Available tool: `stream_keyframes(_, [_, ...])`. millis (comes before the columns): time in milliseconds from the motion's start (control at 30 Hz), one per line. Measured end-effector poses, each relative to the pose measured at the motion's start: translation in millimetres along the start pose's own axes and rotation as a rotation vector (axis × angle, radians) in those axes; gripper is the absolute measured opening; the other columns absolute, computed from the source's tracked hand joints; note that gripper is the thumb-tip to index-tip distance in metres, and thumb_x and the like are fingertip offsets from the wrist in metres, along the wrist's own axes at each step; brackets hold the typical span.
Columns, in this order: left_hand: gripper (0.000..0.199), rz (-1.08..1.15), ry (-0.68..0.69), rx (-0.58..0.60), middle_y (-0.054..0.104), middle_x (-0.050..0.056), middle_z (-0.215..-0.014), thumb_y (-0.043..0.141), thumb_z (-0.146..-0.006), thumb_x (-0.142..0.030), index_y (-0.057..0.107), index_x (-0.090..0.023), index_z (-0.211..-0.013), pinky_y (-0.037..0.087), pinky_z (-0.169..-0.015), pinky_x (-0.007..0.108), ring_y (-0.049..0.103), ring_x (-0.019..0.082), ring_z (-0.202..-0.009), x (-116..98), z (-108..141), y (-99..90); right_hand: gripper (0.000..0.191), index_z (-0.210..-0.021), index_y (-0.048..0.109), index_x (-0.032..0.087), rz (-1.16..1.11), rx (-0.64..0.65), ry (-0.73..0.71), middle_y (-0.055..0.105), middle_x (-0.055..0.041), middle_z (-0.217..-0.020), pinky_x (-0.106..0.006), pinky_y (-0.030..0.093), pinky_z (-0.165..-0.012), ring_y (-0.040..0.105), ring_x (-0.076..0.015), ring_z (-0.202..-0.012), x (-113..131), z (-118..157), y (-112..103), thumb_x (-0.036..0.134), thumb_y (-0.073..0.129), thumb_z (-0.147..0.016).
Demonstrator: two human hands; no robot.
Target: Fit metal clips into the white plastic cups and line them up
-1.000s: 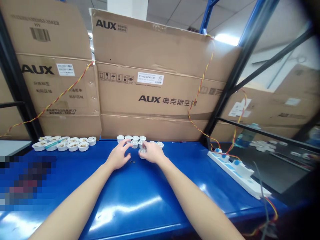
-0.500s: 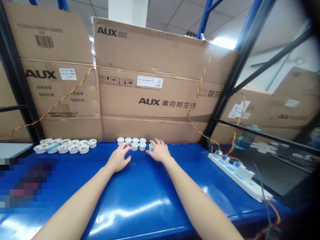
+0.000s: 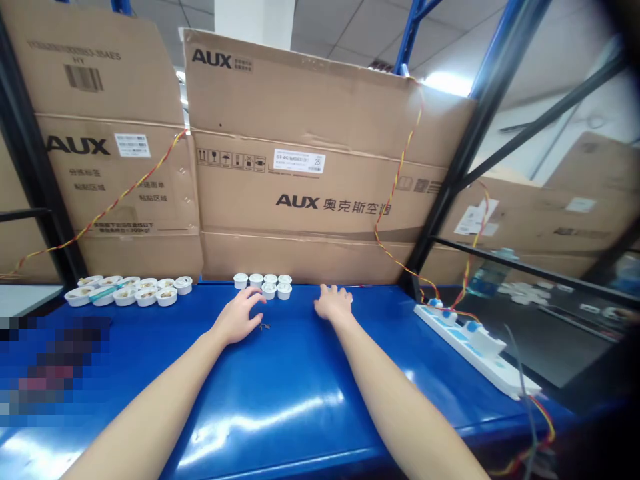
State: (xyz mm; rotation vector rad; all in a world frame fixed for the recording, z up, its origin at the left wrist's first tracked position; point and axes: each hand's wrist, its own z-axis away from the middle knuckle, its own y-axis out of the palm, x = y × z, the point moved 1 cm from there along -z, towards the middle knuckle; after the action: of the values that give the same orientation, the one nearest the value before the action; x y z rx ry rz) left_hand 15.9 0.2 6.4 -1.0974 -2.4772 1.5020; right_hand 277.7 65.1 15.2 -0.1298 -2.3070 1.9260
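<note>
- Neither of the hands is gripping anything: the left hand (image 3: 237, 317) is loose and open on the blue surface (image 3: 300, 360) just below the centre of the frame, and the right hand (image 3: 333, 303) is laid palm-down right of centre, near the far edge.
- Six small white cups (image 3: 263, 283) are bunched at the far edge, mid-frame, four behind and two in front. The left hand's fingers (image 3: 253, 298) are right by the front pair, so a careless swipe could easily tip one.
- Tiny metal bits (image 3: 265, 326) are lying just beside the left hand. What they are can't be made out, but they could be flicked away if brushed by the palm or wrist.
- The cups are tight against the base of the AUX cardboard boxes (image 3: 300, 133), so very little room is left behind them if one gets pushed back.
- A row of white cups with brownish contents (image 3: 127, 291) sits at the far left. Those could be spilled if bumped on a wide reach.
- A white power strip (image 3: 473, 343) and a twisted red-and-yellow wire (image 3: 407, 150) are off to the right, where a wide arm swing could snag the wire.
- The most room for moving is found lower centre, and between the cups and the power strip.
</note>
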Motion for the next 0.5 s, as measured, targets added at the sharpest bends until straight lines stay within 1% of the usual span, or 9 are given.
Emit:
stream_keyframes(67, [0.022, 0.008, -0.004, 0.005, 0.055, 0.003, -0.124, 0.053, -0.079, -0.023, 0.06, -0.026, -0.1, 0.049, -0.091, 0.038, 0.053, 0.024, -0.113, 0.1, 0.1, 0.8, 0.056, -0.13, 0.049, 0.016, -0.015, -0.082, -0.105, 0.046, -0.0189, -0.134, -0.051, 0.023, -0.102, 0.036, -0.0375, -0.126, 5.6, 2.5, -0.8, 0.038, 0.057, -0.079])
stream_keyframes(133, [0.02, 0.016, -0.001, 0.005, 0.057, 0.003, -0.12, 0.053, -0.079, -0.023, 0.06, -0.026, -0.097, 0.049, -0.089, 0.037, 0.055, 0.023, -0.11, 0.6, 0.3, 1.9, 0.059, -0.134, 0.045, 0.018, -0.073, -0.126, -0.299, 0.043, -0.0164, -0.139, -0.047, 0.025, -0.103, 0.034, -0.034, -0.128, 16.2, 7.2, -0.9, 0.038, 0.057, -0.079])
stream_keyframes(200, [0.019, 0.02, -0.002, 0.007, 0.059, 0.003, -0.116, 0.053, -0.078, -0.023, 0.061, -0.026, -0.095, 0.049, -0.088, 0.036, 0.056, 0.023, -0.107, 1.3, 0.4, 3.0, 0.06, -0.138, 0.039, 0.022, -0.138, -0.119, -0.499, 0.038, -0.0123, -0.144, -0.042, 0.028, -0.103, 0.032, -0.0299, -0.131, 28.9, 13.3, 0.5, 0.034, 0.055, -0.082])
stream_keyframes(233, [0.018, 0.021, -0.003, 0.01, 0.059, 0.003, -0.115, 0.053, -0.078, -0.023, 0.061, -0.026, -0.094, 0.049, -0.088, 0.036, 0.056, 0.023, -0.107, 1.7, 0.4, 3.5, 0.06, -0.139, 0.037, 0.023, -0.157, -0.104, -0.572, 0.035, -0.0108, -0.146, -0.041, 0.029, -0.103, 0.031, -0.0287, -0.132, 34.8, 16.3, 1.6, 0.033, 0.054, -0.083])
stream_keyframes(267, [0.018, 0.022, -0.006, 0.014, 0.059, 0.003, -0.115, 0.053, -0.078, -0.022, 0.061, -0.026, -0.094, 0.049, -0.089, 0.036, 0.056, 0.023, -0.107, 2.1, 0.4, 4.0, 0.06, -0.139, 0.037, 0.024, -0.168, -0.09, -0.615, 0.034, -0.0102, -0.147, -0.04, 0.031, -0.103, 0.032, -0.0282, -0.132, 39.6, 18.7, 2.8, 0.032, 0.054, -0.083])
stream_keyframes(300, [0.018, 0.023, -0.007, 0.018, 0.06, 0.003, -0.114, 0.053, -0.078, -0.022, 0.061, -0.026, -0.093, 0.049, -0.089, 0.036, 0.056, 0.023, -0.107, 2.4, 0.5, 4.2, 0.059, -0.138, 0.038, 0.023, -0.172, -0.079, -0.634, 0.035, -0.0105, -0.147, -0.04, 0.032, -0.101, 0.033, -0.0281, -0.131, 43.1, 20.6, 3.7, 0.031, 0.055, -0.082])
stream_keyframes(367, [0.017, 0.028, -0.008, 0.022, 0.06, 0.003, -0.113, 0.053, -0.078, -0.022, 0.061, -0.025, -0.092, 0.048, -0.089, 0.036, 0.056, 0.023, -0.106, 2.6, 0.5, 4.4, 0.053, -0.132, 0.045, 0.021, -0.173, -0.082, -0.62, 0.041, -0.012, -0.141, -0.039, 0.036, -0.098, 0.039, -0.028, -0.126, 45.7, 22.3, 3.6, 0.03, 0.057, -0.081])
stream_keyframes(500, [0.016, 0.034, -0.01, 0.018, 0.061, 0.003, -0.111, 0.053, -0.078, -0.023, 0.062, -0.025, -0.092, 0.049, -0.088, 0.036, 0.057, 0.022, -0.104, 2.7, 0.5, 4.4, 0.025, -0.107, 0.06, 0.018, -0.181, -0.141, -0.564, 0.06, -0.0119, -0.115, -0.034, 0.041, -0.089, 0.053, -0.0251, -0.107, 39.4, 21.2, -4.9, 0.026, 0.056, -0.083])
